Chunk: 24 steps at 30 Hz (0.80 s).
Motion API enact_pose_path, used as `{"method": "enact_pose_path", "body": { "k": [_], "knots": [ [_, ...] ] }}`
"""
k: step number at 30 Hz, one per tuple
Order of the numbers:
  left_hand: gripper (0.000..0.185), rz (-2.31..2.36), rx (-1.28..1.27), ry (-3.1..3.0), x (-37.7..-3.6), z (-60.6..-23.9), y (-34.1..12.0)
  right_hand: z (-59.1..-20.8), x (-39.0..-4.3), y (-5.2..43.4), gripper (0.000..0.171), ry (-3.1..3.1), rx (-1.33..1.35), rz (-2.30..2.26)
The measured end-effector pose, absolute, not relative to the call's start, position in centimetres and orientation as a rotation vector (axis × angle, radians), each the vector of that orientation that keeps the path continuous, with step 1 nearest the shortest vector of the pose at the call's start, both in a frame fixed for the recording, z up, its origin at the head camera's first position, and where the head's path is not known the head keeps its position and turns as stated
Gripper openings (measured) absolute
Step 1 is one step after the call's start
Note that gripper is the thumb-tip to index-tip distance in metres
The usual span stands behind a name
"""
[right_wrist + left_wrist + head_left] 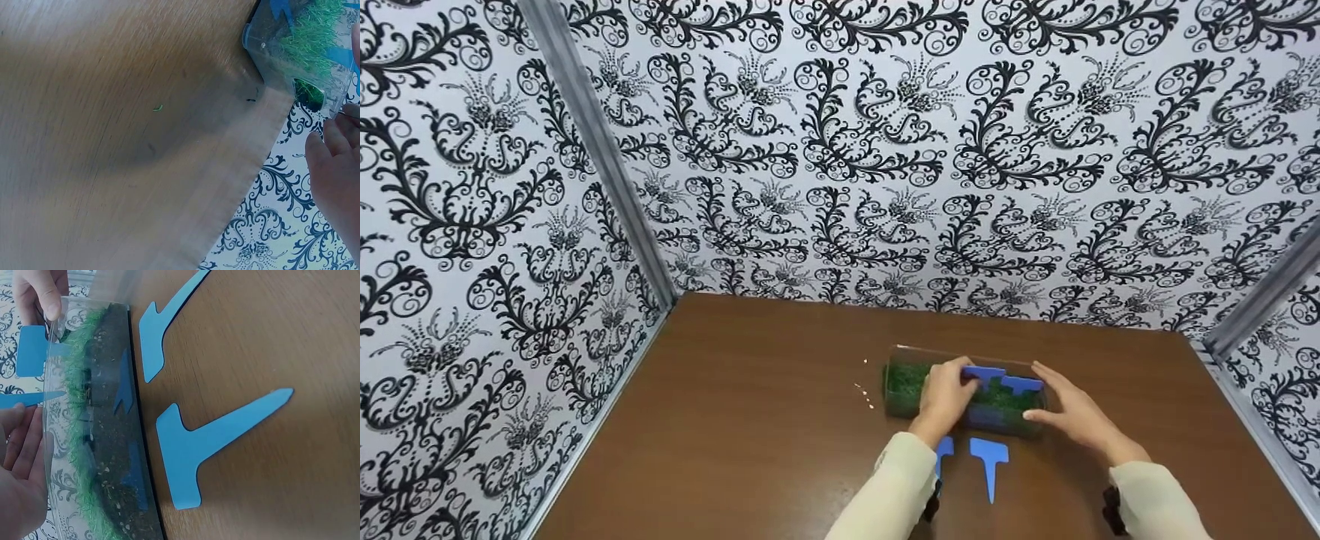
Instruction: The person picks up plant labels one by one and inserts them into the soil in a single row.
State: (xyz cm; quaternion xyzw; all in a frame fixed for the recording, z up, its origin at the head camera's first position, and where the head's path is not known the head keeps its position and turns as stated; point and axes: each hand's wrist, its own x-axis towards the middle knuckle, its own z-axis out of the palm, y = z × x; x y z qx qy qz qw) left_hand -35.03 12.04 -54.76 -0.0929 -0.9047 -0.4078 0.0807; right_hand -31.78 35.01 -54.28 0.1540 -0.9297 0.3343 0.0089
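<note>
A clear box (907, 411) holds dark soil with green artificial grass (76, 422) along its top. My left hand (945, 391) pinches a blue T-shaped plant label (982, 372) over the box. In the left wrist view that label's pointed stem reaches the grass. To its right another blue plant label (1024, 385) stands upright in the grass. My right hand (1076, 418) holds the right end of the box, thumb at the front rim and fingers at the back. Two more blue labels, one (990, 452) fully seen and one (945, 448) partly behind my left sleeve, lie in front.
The box stands on a brown wooden table (765, 375). Small white bits (865, 393) lie left of the box, and a green grass scrap (158, 108) lies on the tabletop. Patterned walls (855, 187) enclose the table at the back and sides.
</note>
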Motion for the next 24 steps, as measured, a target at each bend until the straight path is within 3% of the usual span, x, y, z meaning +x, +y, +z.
{"method": "enact_pose_path", "body": {
  "k": [24],
  "knots": [
    [0.006, -0.960, -0.238, -2.809, -35.70, -54.80, 13.04, -54.37, -31.70, 35.09, 0.083, -2.904, 0.490, 0.981]
  ]
}}
